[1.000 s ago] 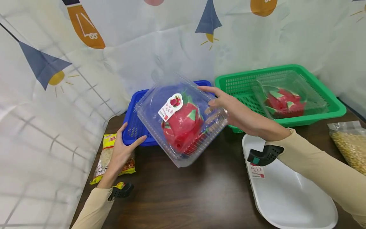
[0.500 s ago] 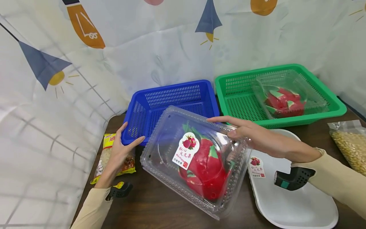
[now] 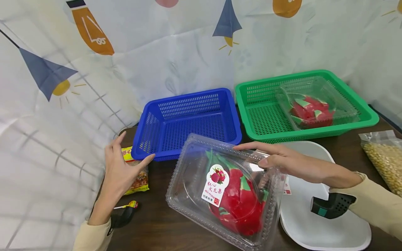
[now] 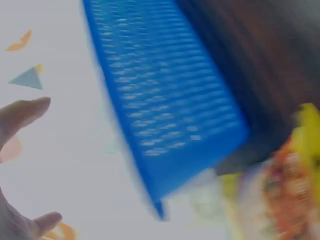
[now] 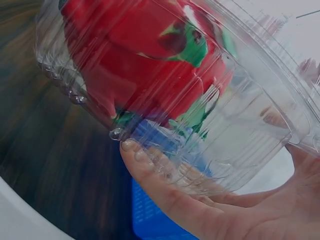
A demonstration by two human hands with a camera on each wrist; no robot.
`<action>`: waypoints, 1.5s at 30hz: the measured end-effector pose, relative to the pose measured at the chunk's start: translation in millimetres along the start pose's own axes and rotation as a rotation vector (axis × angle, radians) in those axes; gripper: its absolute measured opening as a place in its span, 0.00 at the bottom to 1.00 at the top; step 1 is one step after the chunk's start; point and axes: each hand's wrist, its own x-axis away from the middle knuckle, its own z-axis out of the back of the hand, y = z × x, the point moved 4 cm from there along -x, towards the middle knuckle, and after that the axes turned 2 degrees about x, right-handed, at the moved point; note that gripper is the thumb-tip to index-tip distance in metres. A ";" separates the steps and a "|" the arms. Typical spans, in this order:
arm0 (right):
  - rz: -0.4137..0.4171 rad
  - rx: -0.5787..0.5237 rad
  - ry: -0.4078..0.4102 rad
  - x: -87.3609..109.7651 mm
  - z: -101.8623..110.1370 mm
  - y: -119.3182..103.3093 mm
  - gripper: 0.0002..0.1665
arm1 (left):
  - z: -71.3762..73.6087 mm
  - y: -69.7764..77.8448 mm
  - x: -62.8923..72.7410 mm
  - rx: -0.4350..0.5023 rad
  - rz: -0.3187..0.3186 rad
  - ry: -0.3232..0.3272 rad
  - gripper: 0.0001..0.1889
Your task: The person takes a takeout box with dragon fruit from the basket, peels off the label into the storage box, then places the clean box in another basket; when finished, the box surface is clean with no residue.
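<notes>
My right hand (image 3: pixel 279 158) grips the upper right side of a clear plastic clamshell box (image 3: pixel 191 177), its thumb on the lid. Inside lie red dragon fruit (image 3: pixel 242 209) with green scales, and a white label (image 3: pixel 215 186) is stuck on the lid. The box tilts above the table, in front of the blue basket (image 3: pixel 188 108). In the right wrist view, fingers (image 5: pixel 175 200) support the box from below. Beside the basket's left corner, my left hand (image 3: pixel 117 172) has its fingers spread and holds nothing. The left wrist view is blurred, with the basket (image 4: pixel 155 80) apart from the fingers.
A green basket (image 3: pixel 263 120) at the back right holds another clear box (image 3: pixel 317 115) of dragon fruit. A white tray (image 3: pixel 326 226) lies front right, near a bag of yellow kernels (image 3: pixel 381 157). A snack packet (image 3: pixel 139 181) and a lollipop (image 3: pixel 133 204) lie left.
My right hand has brought the box from over the blue basket down toward the front right, uncovering the basket's inside. My left hand has come off the basket's corner and moved left.
</notes>
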 end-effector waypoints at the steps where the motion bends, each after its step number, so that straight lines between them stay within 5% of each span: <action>1: 0.000 0.001 -0.005 0.2 -0.3 1.6 0.33 | 4.3 7.0 3.6 -0.008 -0.026 0.029 0.56; 3: -0.006 -0.002 -0.012 0.8 -0.6 4.8 0.33 | 8.9 21.6 10.4 0.041 -0.089 0.046 0.52; 5: -0.010 0.001 -0.014 1.3 -0.9 7.5 0.34 | 6.4 35.4 18.7 0.142 -0.160 -0.010 0.46; 9: -0.016 0.050 -0.002 0.4 -1.3 10.4 0.34 | -14.2 54.1 38.5 0.431 -0.251 -0.313 0.37; 14: -0.028 0.043 -0.033 -2.7 -3.2 9.2 0.33 | -39.4 59.1 55.6 0.613 -0.239 -0.617 0.32; 24: -0.030 -0.052 -0.138 -9.8 -10.9 3.9 0.32 | -66.2 57.4 65.1 0.958 -0.147 -0.893 0.35; 28: -0.077 -0.019 -0.116 -13.0 -10.6 5.4 0.32 | -74.0 56.3 69.6 1.000 -0.091 -0.915 0.35; 37: -0.175 -0.041 -0.043 -23.4 -6.0 9.4 0.31 | -87.2 52.5 72.8 1.043 -0.031 -0.813 0.31; 45: -0.147 -0.271 -0.059 -23.3 -2.3 18.5 0.41 | -80.4 53.3 79.9 1.067 0.054 -0.675 0.31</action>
